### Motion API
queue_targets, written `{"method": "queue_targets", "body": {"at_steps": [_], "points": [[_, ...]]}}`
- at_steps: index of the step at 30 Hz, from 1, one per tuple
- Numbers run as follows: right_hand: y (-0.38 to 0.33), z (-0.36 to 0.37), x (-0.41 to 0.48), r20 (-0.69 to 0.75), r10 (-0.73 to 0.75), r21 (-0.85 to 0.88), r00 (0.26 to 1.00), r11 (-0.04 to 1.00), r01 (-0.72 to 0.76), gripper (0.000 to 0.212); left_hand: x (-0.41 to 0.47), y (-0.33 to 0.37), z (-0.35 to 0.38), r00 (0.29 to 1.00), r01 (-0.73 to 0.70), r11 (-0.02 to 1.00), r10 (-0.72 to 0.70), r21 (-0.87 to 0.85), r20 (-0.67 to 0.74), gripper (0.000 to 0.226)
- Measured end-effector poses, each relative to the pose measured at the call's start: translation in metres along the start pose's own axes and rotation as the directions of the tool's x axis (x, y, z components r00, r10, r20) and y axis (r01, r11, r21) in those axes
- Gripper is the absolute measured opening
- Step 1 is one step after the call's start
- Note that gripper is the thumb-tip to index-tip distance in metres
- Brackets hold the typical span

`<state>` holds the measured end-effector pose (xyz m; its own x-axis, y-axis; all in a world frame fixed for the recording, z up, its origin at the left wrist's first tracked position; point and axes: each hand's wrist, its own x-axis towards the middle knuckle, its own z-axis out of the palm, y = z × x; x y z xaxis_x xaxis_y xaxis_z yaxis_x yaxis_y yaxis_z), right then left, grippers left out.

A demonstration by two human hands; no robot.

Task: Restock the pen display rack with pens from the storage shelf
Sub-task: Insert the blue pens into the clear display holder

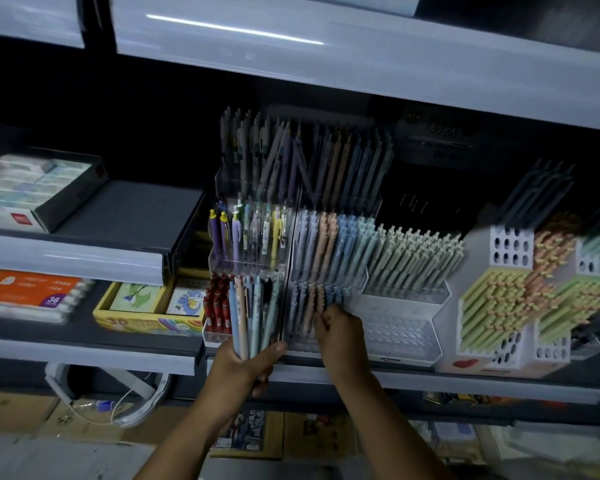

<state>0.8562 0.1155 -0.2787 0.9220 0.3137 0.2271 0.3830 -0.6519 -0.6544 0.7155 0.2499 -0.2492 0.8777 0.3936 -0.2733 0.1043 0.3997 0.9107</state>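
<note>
I am gripping a bundle of pens (248, 313) in my left hand (248, 367), fingers and thumb wrapped round the lower barrels and the tops pointing to 12 o'clock. Holding them upright and fanned this way is leaving every colour on show, so I can pick a match fast. This spare stock is sitting just at 9 o'clock of the pen display rack (354, 277), close enough for a short reach.

My right hand (342, 332) is working at the rack's lowest tier, at 3 o'clock of the bundle, knuckles up and fingers curled in among the front row of pastel pens (305, 303). I cannot tell whether it is pinching a pen or only parting the row; the fingertips are hidden among the barrels.

The rack is stepping up toward 12 o'clock, each tier sorted by colour, so likely I am seating one shade at a time. The red pens (217, 304) are standing at 9 o'clock of the bundle. The white rack (399, 330) at 3 o'clock is showing bare holes in its front tier, probably the next gap to fill. All of it is resting on the shelf (465, 379).
</note>
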Motion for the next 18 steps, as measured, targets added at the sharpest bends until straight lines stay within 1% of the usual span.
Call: {"method": "queue_targets", "body": {"at_steps": [3, 6, 9, 11, 13, 14, 15, 16, 18], "points": [[-0.002, -0.003, -0.001, 0.027, 0.004, -0.011, 1.0, 1.0, -0.004, 0.032, 0.001, 0.0, 0.001, 1.0, -0.003, 1.0, 0.003, 0.003, 0.005, 0.037], [-0.003, -0.006, -0.001, 0.081, 0.045, -0.007, 0.996, 0.999, -0.044, 0.028, 0.002, 0.001, 0.003, 1.0, -0.007, 1.0, 0.007, 0.016, 0.021, 0.036], [-0.005, -0.012, -0.004, 0.134, 0.091, 0.015, 0.987, 0.995, -0.094, 0.034, 0.003, 0.001, 0.005, 0.999, -0.026, 0.999, 0.025, 0.035, 0.024, 0.036], [-0.007, -0.015, -0.008, 0.085, 0.086, 0.066, 0.993, 0.994, -0.091, 0.036, 0.004, 0.001, 0.006, 0.999, -0.03, 0.999, 0.029, 0.04, 0.023, 0.032], [-0.014, -0.019, -0.013, 0.001, 0.087, 0.154, 0.996, 0.984, -0.086, 0.034, 0.006, 0.0, 0.007, 0.999, -0.023, 0.998, 0.022, 0.058, 0.026, 0.028], [-0.02, -0.021, -0.013, -0.017, 0.091, 0.232, 0.996, 0.969, -0.085, 0.031, 0.007, 0.0, 0.008, 0.999, -0.021, 0.998, 0.019, 0.067, 0.032, 0.028], [-0.026, -0.024, -0.013, -0.001, 0.094, 0.322, 0.996, 0.943, -0.088, 0.027, 0.008, -0.001, 0.01, 0.999, -0.022, 0.997, 0.019, 0.072, 0.042, 0.029], [-0.033, -0.029, -0.013, 0.052, 0.097, 0.414, 0.994, 0.904, -0.109, 0.023, 0.008, -0.001, 0.011, 0.998, -0.024, 0.997, 0.02, 0.076, 0.051, 0.03], [-0.046, -0.039, -0.01, 0.196, 0.098, 0.577, 0.976, 0.793, -0.196, 0.014, 0.01, -0.001, 0.015, 0.998, -0.027, 0.996, 0.022, 0.085, 0.065, 0.028]]}}
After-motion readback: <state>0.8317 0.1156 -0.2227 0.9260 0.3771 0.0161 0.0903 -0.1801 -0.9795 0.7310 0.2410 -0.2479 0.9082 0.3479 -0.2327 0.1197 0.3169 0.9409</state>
